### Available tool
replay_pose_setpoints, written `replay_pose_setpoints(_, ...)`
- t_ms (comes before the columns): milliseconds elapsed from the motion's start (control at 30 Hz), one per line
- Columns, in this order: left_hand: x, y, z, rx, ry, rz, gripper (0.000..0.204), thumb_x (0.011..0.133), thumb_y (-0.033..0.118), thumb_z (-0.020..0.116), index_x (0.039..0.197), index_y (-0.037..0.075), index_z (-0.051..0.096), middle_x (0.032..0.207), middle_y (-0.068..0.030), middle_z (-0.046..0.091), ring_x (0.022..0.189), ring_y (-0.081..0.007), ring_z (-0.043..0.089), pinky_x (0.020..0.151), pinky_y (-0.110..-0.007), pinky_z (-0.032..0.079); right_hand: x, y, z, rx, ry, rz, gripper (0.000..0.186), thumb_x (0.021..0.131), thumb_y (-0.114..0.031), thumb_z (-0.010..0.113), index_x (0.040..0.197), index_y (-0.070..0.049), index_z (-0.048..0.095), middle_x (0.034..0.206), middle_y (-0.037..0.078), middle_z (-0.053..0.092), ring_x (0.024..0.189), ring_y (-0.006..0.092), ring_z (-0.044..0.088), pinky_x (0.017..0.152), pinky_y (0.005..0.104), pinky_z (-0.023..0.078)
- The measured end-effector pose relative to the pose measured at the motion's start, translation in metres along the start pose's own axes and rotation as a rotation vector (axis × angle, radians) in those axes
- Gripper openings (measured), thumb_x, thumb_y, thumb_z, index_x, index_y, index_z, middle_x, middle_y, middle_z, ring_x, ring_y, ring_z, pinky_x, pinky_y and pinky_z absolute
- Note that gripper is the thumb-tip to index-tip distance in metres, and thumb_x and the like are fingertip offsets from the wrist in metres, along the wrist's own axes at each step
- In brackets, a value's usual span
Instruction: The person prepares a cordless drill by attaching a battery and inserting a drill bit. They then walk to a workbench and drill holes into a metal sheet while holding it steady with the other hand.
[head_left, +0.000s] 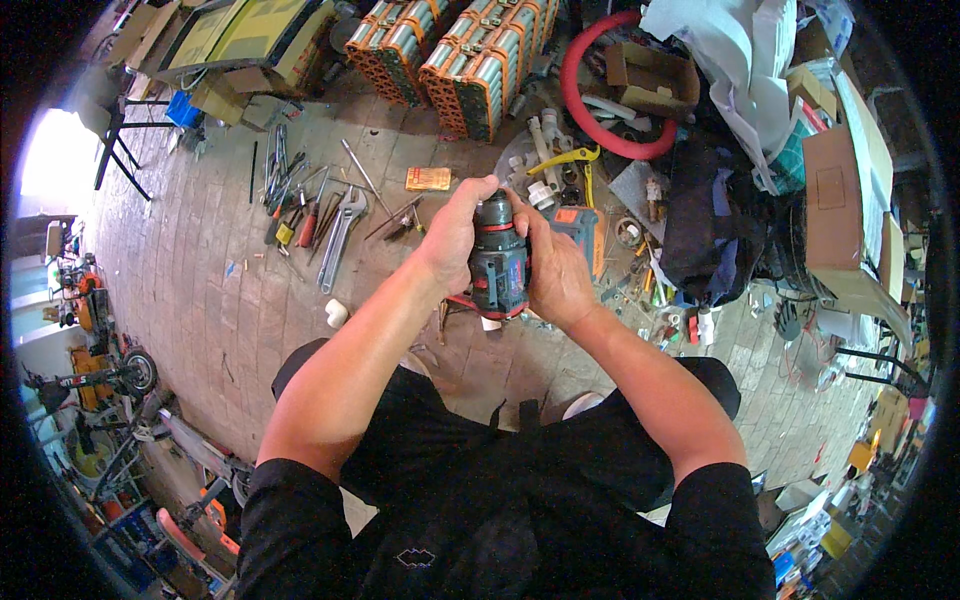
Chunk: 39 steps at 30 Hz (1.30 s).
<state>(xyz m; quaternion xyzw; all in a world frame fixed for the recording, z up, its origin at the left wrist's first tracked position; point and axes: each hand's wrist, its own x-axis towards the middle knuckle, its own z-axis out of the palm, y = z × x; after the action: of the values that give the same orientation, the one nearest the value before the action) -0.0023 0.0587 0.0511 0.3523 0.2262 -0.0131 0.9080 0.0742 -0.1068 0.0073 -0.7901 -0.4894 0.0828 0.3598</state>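
Note:
A dark cordless drill [500, 275] with red trim is held in front of me, its chuck pointing away. My left hand [458, 235] is closed along its left side, with the thumb up by the chuck. From the right, my right hand [558, 268] wraps its fingers over the drill's body near the chuck collar. The drill's handle is mostly hidden beneath it. Just past my right hand lies a grey and orange case or tool [583, 235], partly covered. Farther off, a yellow-handled pipe cutter [568, 160] rests among white pipe fittings.
On the floor to the left lie a large adjustable wrench [343, 240], several screwdrivers and pliers, and a small orange box [428, 179]. Orange-framed battery packs [490, 70] stand at the back. A red ring [570, 85], a black bag [710, 220] and cardboard boxes [845, 195] crowd the right.

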Motion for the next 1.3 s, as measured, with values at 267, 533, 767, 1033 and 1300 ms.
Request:
replay_pose_setpoints(267, 0.0, -0.001, 0.001, -0.083, 0.103, -0.07, 0.041, 0.102, 0.049, 0.05, 0.097, 0.01, 0.062, 0.083, -0.0058, 0.067, 0.074, -0.0221, 0.065, 0.072, -0.04, 0.06, -0.004, -0.01, -0.003, 0.048, -0.087, 0.117, 0.068, 0.082, -0.001, 0.066, 0.142, -0.009, 0.034, 0.09, 0.028, 0.07, 0.085, 0.0499, 0.069, 0.073, 0.0593, 0.052)
replay_pose_setpoints(533, -0.017, -0.001, 0.018, -0.096, 0.518, -0.156, 0.038, 0.103, 0.045, 0.055, 0.103, 0.008, 0.062, 0.082, -0.0074, 0.068, 0.072, -0.023, 0.067, 0.069, -0.042, 0.059, -0.011, -0.016, 0.0, 0.254, -0.414, 0.318, 0.097, 0.083, -0.004, 0.072, 0.161, -0.014, 0.015, 0.098, 0.03, 0.072, 0.094, 0.0484, 0.071, 0.077, 0.0563, 0.055)
replay_pose_setpoints(767, -0.021, -0.008, 0.01, 0.023, 0.534, -0.183, 0.04, 0.103, 0.046, 0.056, 0.104, 0.007, 0.062, 0.085, -0.0113, 0.07, 0.072, -0.0258, 0.068, 0.069, -0.044, 0.06, -0.029, -0.008, 0.026, 0.589, -0.34, 0.291, 0.104, 0.078, -0.008, 0.08, 0.164, -0.009, 0.02, 0.124, 0.024, 0.066, 0.112, 0.0406, 0.068, 0.093, 0.0442, 0.053)
replay_pose_setpoints(1033, -0.041, -0.006, 0.025, -0.079, 0.618, -0.238, 0.042, 0.105, 0.047, 0.056, 0.109, 0.006, 0.065, 0.088, -0.0107, 0.072, 0.071, -0.023, 0.07, 0.066, -0.04, 0.06, -0.033, -0.036, 0.004, 0.678, -0.29, 0.322, 0.096, 0.08, -0.007, 0.08, 0.159, -0.006, 0.025, 0.142, 0.027, 0.06, 0.128, 0.0442, 0.062, 0.104, 0.0454, 0.05)
replay_pose_setpoints(1300, -0.081, -0.028, 0.044, -0.157, 0.698, -0.215, 0.039, 0.108, 0.043, 0.054, 0.111, 0.006, 0.065, 0.094, -0.0113, 0.073, 0.073, -0.0225, 0.071, 0.066, -0.039, 0.062, -0.09, -0.076, 0.009, 0.735, -0.231, 0.583, 0.079, 0.083, -0.008, 0.08, 0.148, -0.006, 0.036, 0.119, 0.022, 0.069, 0.11, 0.0396, 0.071, 0.092, 0.0442, 0.054)
